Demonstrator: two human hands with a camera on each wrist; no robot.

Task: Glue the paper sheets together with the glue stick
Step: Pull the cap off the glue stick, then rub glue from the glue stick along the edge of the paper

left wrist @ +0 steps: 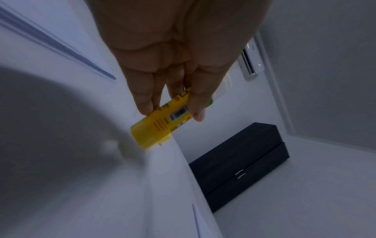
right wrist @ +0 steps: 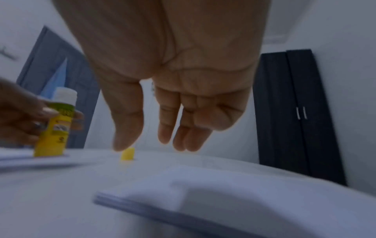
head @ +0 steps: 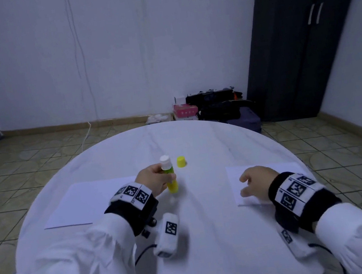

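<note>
My left hand (head: 155, 178) grips the yellow glue stick (head: 170, 178), uncapped with its white glue end up, standing near the table's middle; the left wrist view shows fingers and thumb curled round the yellow barrel (left wrist: 160, 127). Its yellow cap (head: 181, 162) stands alone just right of it. One white paper sheet (head: 86, 204) lies flat at the left. A stack of white sheets (head: 239, 182) lies at the right, and my right hand (head: 254, 184) hovers over it with relaxed, spread fingers (right wrist: 164, 128), holding nothing. The right wrist view shows the stack's edge (right wrist: 142, 207) below the palm.
A round white table (head: 215, 238) carries everything. Beyond its far edge, bags and boxes (head: 213, 105) lie on the tiled floor by the wall. A dark wardrobe (head: 301, 35) stands at the right.
</note>
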